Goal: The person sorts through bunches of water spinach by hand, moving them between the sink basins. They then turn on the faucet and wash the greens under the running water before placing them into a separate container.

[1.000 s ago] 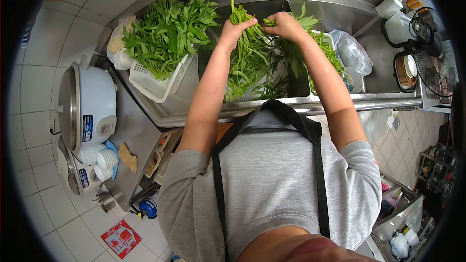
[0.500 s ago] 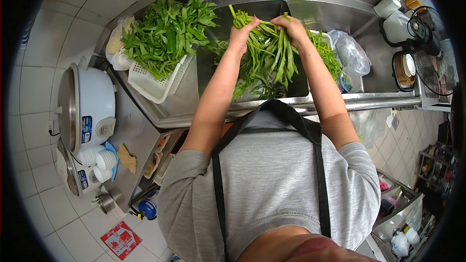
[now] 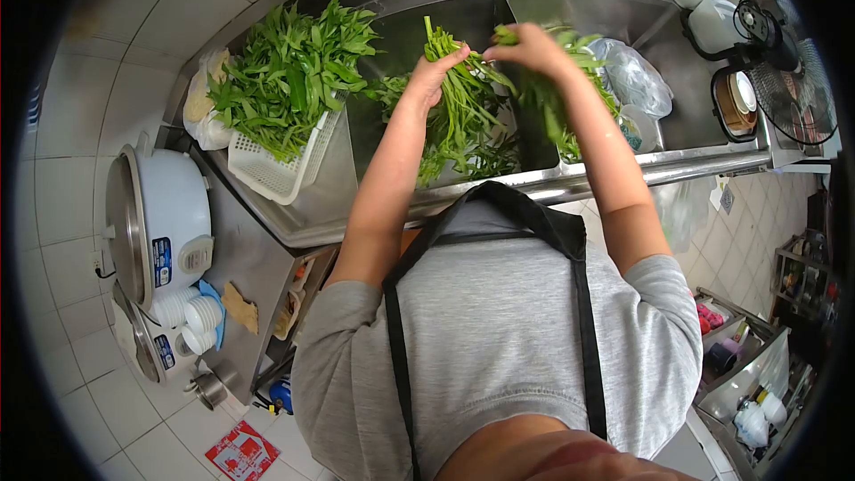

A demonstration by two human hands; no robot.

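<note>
- Steel sink (image 3: 614, 9): lay beneath the left hand (image 3: 431, 80) and right hand (image 3: 534, 51), seemingly so loose leaves would drop inside.
- Greens bunch (image 3: 461, 89): left hand curled round its stems, probably so the leaves hung free below.
- Stalks (image 3: 506, 35): right hand, motion-blurred, pinched them beside the left.
- White basket (image 3: 267, 169): stood left of the left hand, holding heaped greens (image 3: 294, 71) apart, apparently within reach.

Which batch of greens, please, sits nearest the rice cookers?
The leftmost heap, in the white basket; the bunch in the left hand, the stems in the right hand and the other greens all lie farther from the cookers.
</note>
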